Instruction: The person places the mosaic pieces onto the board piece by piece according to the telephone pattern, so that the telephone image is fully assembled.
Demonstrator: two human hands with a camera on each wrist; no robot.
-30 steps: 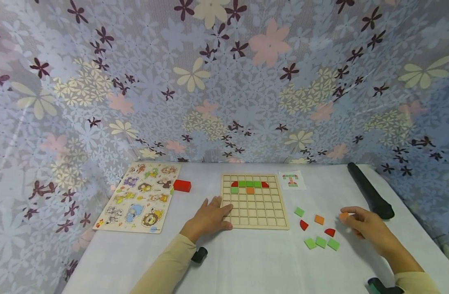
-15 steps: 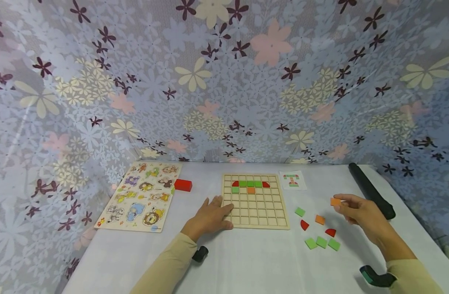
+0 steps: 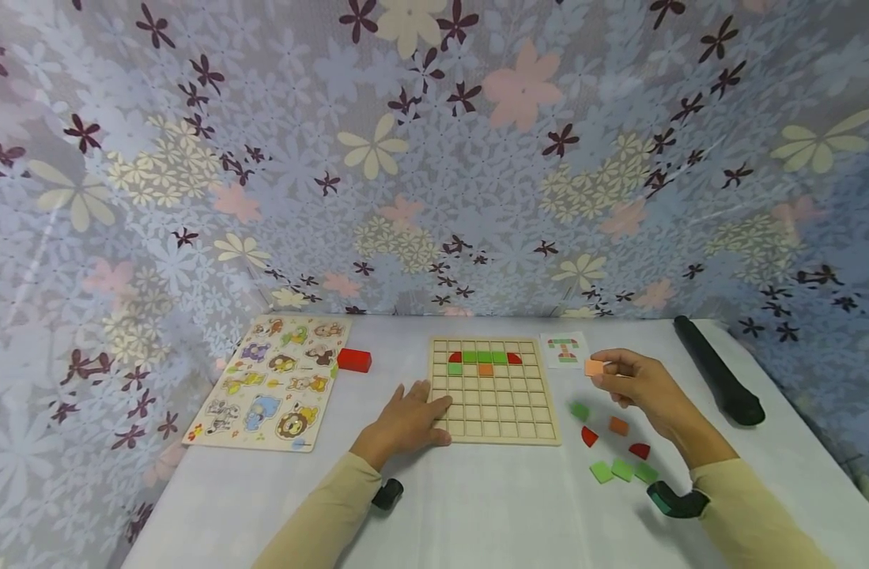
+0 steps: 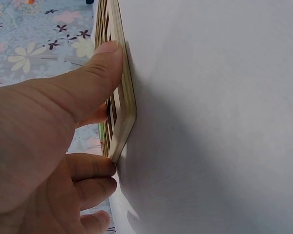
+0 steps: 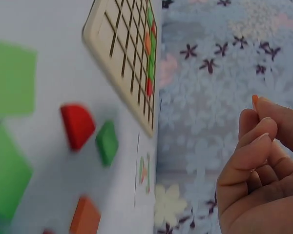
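Note:
A wooden grid board (image 3: pixel 501 412) lies mid-table, with green, red and orange pieces in its upper rows. My left hand (image 3: pixel 402 424) rests at the board's left side; the left wrist view shows its thumb (image 4: pixel 105 68) on the near edge and other fingers by the corner. Between thumb and fingertips, my right hand (image 3: pixel 644 387) pinches an orange square tile (image 3: pixel 594 367), raised off the table right of the board. Only a sliver of that tile shows in the right wrist view. Behind it lies a white pattern card (image 3: pixel 565 350) with a T-like figure.
Loose pieces lie right of the board: several green squares (image 3: pixel 622 469), another orange square (image 3: pixel 618 426) and two red quarter-circles (image 3: pixel 639 450). An animal puzzle board (image 3: pixel 270 383) and a red block (image 3: pixel 354 360) are on the left. A long black object (image 3: pixel 719 371) lies far right.
My right hand has carried the orange square leftward and away from me, from beside the black object to near the pattern card. My left hand has stayed at the board.

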